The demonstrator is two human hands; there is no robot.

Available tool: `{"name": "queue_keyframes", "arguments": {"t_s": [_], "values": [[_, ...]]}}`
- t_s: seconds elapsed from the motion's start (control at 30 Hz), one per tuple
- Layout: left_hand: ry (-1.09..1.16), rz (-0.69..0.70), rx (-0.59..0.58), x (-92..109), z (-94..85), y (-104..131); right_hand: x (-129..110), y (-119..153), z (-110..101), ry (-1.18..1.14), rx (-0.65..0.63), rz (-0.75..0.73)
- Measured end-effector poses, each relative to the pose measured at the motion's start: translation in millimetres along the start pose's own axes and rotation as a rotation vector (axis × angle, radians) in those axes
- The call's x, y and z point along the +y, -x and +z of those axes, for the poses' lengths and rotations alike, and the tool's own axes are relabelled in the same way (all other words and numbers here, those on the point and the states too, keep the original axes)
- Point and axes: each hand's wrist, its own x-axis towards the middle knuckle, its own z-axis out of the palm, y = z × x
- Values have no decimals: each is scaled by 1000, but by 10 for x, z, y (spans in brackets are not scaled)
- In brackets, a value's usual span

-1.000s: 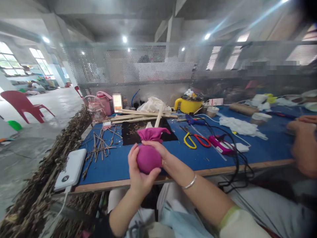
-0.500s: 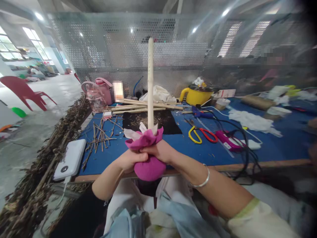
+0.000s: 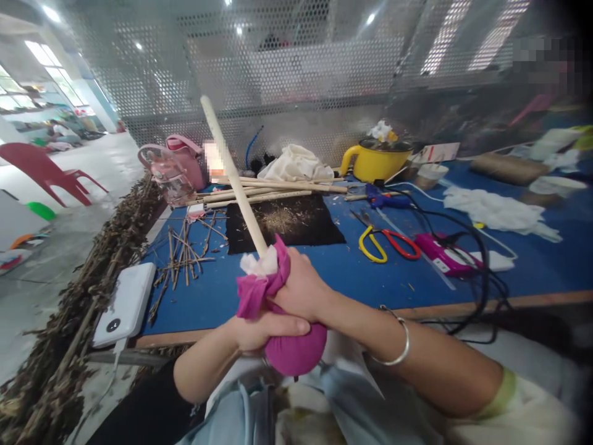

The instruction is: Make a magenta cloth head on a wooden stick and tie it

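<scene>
Both my hands are wrapped round a magenta cloth bundle point(image 3: 296, 349) in front of my lap. Its lower end is a round, stuffed ball. A pale wooden stick point(image 3: 234, 176) rises out of its gathered neck, leaning to the far left. White lining point(image 3: 259, 264) pokes out around the stick, inside the ruffled cloth edge. My left hand point(image 3: 266, 330) is closed on the bundle from below, thumb across the ball's top. My right hand point(image 3: 303, 287) grips the gathered neck from the right, its fingers partly hidden by the cloth.
Pale sticks point(image 3: 273, 188) lie beyond a black cloth point(image 3: 287, 222) with crumbs. Scissors point(image 3: 386, 242), a blue glue gun point(image 3: 386, 198), a yellow pot point(image 3: 380, 162) and black cables point(image 3: 484, 266) are to the right. Thin twigs point(image 3: 183, 256) and a white power bank point(image 3: 125, 306) lie left.
The bundle has come down and closer to my body. Its stick has swung from upright to leaning left. Both hands still hold it, and the view has shifted slightly.
</scene>
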Motion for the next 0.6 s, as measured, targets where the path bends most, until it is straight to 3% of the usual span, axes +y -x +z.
{"name": "queue_keyframes", "arguments": {"t_s": [0.07, 0.17, 0.23, 0.3, 0.43, 0.53, 0.6], "values": [[40, -16, 40, 9, 32, -65, 1, -54, -73, 42, -22, -25], [109, -137, 122, 23, 43, -151, 0, -188, -224, 59, -216, -21], [175, -193, 192, 32, 48, -195, 20, -291, -330, -35, -353, 20], [225, -221, 258, 39, 64, -228, 79, -386, -399, -174, -408, 86], [268, -176, 259, 64, 101, -268, 312, -528, -393, -331, -323, 200], [278, -118, 213, 98, 84, -295, 464, -556, -378, -449, -285, 197], [313, -105, 248, 110, 35, -310, 497, -511, -434, -489, -177, 145]]}}
